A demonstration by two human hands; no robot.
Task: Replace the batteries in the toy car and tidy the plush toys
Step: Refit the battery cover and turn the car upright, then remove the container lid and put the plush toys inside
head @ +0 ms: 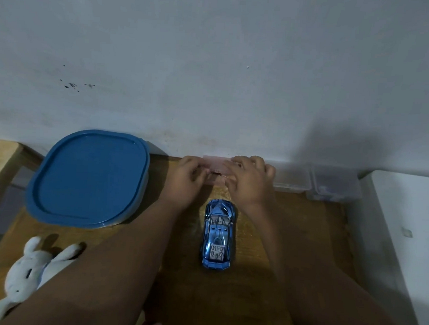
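Though near, car (218, 234) outside right grip (251, 179)

A single wide-angle view from the person's head looks forward and steeply down onto the table (246, 300), close above its near edge; the wall (213, 63) behind its far edge fills the upper half.

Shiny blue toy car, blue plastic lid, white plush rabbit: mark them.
Shiny blue toy car (218, 233): head view, roof.
Blue plastic lid (88, 178): head view, centre.
White plush rabbit (23, 280): head view, face.
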